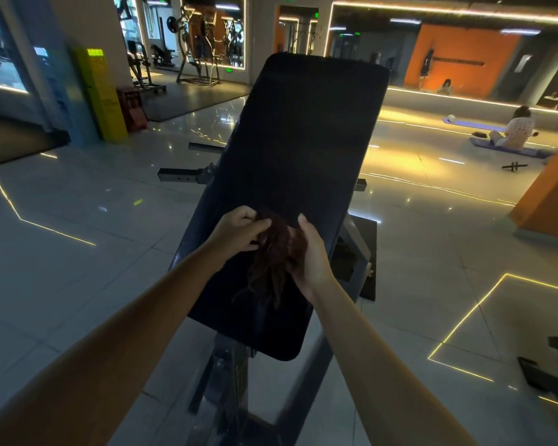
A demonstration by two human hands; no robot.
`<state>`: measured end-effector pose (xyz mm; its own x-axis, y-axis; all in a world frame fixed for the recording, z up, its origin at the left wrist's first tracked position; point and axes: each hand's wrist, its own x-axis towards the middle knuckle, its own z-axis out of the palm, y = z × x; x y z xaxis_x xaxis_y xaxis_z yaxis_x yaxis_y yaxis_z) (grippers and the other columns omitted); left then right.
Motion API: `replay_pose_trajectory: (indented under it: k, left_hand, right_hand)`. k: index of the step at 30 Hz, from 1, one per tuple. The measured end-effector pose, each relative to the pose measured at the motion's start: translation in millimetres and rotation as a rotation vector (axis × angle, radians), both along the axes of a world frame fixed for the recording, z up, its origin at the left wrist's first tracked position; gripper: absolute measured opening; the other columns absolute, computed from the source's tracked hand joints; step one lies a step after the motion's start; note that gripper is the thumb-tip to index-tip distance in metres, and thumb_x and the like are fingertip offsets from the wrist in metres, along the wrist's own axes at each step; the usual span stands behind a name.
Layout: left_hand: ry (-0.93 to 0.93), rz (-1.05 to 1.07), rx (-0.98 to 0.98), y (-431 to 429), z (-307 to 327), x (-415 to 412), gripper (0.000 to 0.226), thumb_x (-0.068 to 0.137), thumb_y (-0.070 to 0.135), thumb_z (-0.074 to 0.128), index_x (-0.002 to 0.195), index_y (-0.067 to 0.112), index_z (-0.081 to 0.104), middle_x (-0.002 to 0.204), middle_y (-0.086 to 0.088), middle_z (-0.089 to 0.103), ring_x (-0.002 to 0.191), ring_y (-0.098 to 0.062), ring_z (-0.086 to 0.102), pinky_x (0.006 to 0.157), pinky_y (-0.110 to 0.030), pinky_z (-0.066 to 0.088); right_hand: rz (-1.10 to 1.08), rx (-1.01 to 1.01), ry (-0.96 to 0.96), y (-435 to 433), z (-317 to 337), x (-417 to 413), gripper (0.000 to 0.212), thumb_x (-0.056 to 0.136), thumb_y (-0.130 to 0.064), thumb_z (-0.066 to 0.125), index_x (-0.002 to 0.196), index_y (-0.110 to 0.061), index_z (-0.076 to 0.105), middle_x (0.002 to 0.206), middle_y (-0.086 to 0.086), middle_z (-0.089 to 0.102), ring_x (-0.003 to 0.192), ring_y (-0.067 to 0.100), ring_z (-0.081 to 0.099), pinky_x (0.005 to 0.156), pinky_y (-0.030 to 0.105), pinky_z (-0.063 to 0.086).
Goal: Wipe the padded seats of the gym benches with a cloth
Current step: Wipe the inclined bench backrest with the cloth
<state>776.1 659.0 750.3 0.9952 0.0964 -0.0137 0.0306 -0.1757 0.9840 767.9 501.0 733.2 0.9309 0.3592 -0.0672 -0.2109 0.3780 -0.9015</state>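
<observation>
Bench: black padded bench [303, 140], tilted up and away from the camera, sitting on a grey metal frame [226, 365].
Cloth: dark reddish-brown rag [273, 252], all bunched up, over the lower half of the bench and hanging down between both hands. It's pretty dim there, so I can't tell if its bottom end actually touches the bench.
Left hand [239, 235]: over the bench's lower left part, fingers curled, pinching the top of the rag.
Right hand [313, 255]: over the bench's lower right part, thumb pointing up, fingers wrapped round the rag's other side.
Floor [94, 204]: glossy pale tiles all around the bench, with thin yellow light strips.
Left of the bench: a yellow stand [102, 94] well off by a pillar, weight machines [200, 49] further back.
Right of the bench: a person [516, 130] sitting on a mat [535, 152], well apart, back turned.
</observation>
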Motion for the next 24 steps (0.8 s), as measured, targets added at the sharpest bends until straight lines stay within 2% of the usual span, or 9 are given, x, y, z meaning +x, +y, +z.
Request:
replay_pose_trajectory:
  k: [1, 3, 5, 8, 12, 15, 17, 21, 24]
  left_hand:
    - [-0.010, -0.007, 0.024, 0, 2, -1, 0.019, 0.093, 0.027, 0.066, 0.099, 0.010, 0.060, 0.103, -0.009, 0.072, 0.095, -0.017, 0.070, 0.084, -0.032, 0.058]
    - [-0.026, -0.033, 0.062, -1, 7, -4, 0.013, 0.092, 0.026, 0.066, 0.093, 0.014, 0.061, 0.098, -0.009, 0.073, 0.087, -0.011, 0.069, 0.083, -0.029, 0.057]
    - [-0.034, -0.043, 0.095, 0, 12, -5, 0.009, 0.093, 0.024, 0.066, 0.090, 0.016, 0.061, 0.094, -0.009, 0.072, 0.084, -0.011, 0.067, 0.081, -0.028, 0.056]
    - [-0.026, -0.056, 0.095, 2, 15, -4, 0.007, 0.095, 0.022, 0.062, 0.091, 0.017, 0.059, 0.088, -0.005, 0.067, 0.081, -0.011, 0.064, 0.078, -0.028, 0.054]
    - [0.026, -0.090, -0.004, 11, 16, -3, 0.012, 0.101, 0.021, 0.051, 0.110, 0.013, 0.051, 0.105, -0.006, 0.060, 0.093, -0.014, 0.061, 0.085, -0.033, 0.055]
    - [0.068, -0.120, -0.054, 16, 15, -4, 0.012, 0.104, 0.022, 0.046, 0.113, 0.015, 0.045, 0.111, -0.009, 0.055, 0.101, -0.019, 0.060, 0.081, -0.034, 0.055]
    - [0.107, -0.132, -0.067, 16, 15, -4, 0.015, 0.105, 0.025, 0.043, 0.117, 0.016, 0.042, 0.116, -0.010, 0.055, 0.106, -0.023, 0.062, 0.082, -0.035, 0.055]
    - [0.133, -0.130, -0.042, 12, 21, -5, 0.024, 0.105, 0.031, 0.040, 0.124, 0.017, 0.038, 0.115, -0.008, 0.058, 0.099, -0.020, 0.066, 0.081, -0.034, 0.055]
    - [0.156, -0.196, -0.114, 13, 22, -7, 0.040, 0.100, 0.038, 0.050, 0.131, 0.015, 0.044, 0.122, -0.009, 0.063, 0.105, -0.021, 0.068, 0.086, -0.032, 0.055]
  right_hand:
    - [0.023, -0.029, -0.010, -2, 2, 0, 0.059, 0.094, -0.057, 0.051, 0.124, -0.009, 0.067, 0.118, 0.012, 0.071, 0.113, 0.023, 0.066, 0.094, 0.034, 0.053]
    - [0.033, -0.184, -0.048, -4, 2, 2, 0.062, 0.075, -0.061, 0.074, 0.115, -0.013, 0.072, 0.110, 0.010, 0.073, 0.105, 0.024, 0.070, 0.097, 0.043, 0.054]
    - [0.002, -0.415, -0.110, -6, -4, 7, 0.048, 0.066, -0.047, 0.088, 0.101, -0.018, 0.075, 0.099, 0.006, 0.076, 0.095, 0.022, 0.073, 0.095, 0.047, 0.055]
    - [-0.011, -0.558, -0.149, -13, -10, 16, 0.018, 0.074, -0.020, 0.086, 0.089, -0.019, 0.076, 0.091, 0.004, 0.077, 0.090, 0.022, 0.074, 0.092, 0.047, 0.057]
    - [-0.009, -0.454, -0.046, -30, -3, 23, 0.032, 0.075, -0.016, 0.085, 0.103, -0.009, 0.073, 0.097, 0.006, 0.077, 0.094, 0.022, 0.073, 0.091, 0.039, 0.057]
    - [0.025, -0.351, 0.028, -36, -1, 26, 0.036, 0.080, -0.017, 0.081, 0.113, -0.008, 0.069, 0.106, 0.008, 0.075, 0.103, 0.024, 0.071, 0.097, 0.040, 0.053]
    - [0.014, -0.298, 0.030, -34, 1, 25, 0.032, 0.086, -0.019, 0.076, 0.114, -0.009, 0.067, 0.109, 0.010, 0.074, 0.107, 0.026, 0.069, 0.095, 0.041, 0.052]
    - [-0.094, -0.218, -0.041, -25, 8, 23, 0.019, 0.094, -0.019, 0.067, 0.111, -0.012, 0.066, 0.111, 0.011, 0.073, 0.106, 0.024, 0.069, 0.092, 0.036, 0.054]
    - [-0.156, -0.188, -0.085, -20, 18, 23, 0.018, 0.094, -0.019, 0.067, 0.110, -0.011, 0.065, 0.107, 0.010, 0.073, 0.100, 0.020, 0.070, 0.081, 0.030, 0.056]
